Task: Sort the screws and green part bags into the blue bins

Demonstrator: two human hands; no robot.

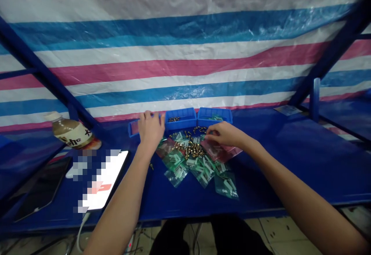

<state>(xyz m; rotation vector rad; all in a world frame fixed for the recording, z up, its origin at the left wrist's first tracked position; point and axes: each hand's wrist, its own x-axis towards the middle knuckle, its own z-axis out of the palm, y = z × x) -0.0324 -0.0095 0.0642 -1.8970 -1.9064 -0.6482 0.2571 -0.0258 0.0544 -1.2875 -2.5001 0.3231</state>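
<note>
My left hand (151,127) reaches over the left blue bin (133,128), its fingers bent and a little apart, with nothing visible in them. My right hand (224,134) is curled in a pinch above a red plastic bag (216,151); what the fingertips hold, if anything, is too small to make out. Between the hands is a loose heap of brass-coloured screws (193,148). Around it lie several green-tinted clear bags (204,170) with white plug-like pieces inside. Reddish material shows in the left bin, partly behind my hand.
Behind the heap stand a middle blue bin (182,123) with screws and a right blue bin (214,114) with green bags. At left are a lit phone (107,183) on a cable, a dark tablet-like device (46,187) and a drink bottle (74,133). A striped sheet (185,69) hangs behind.
</note>
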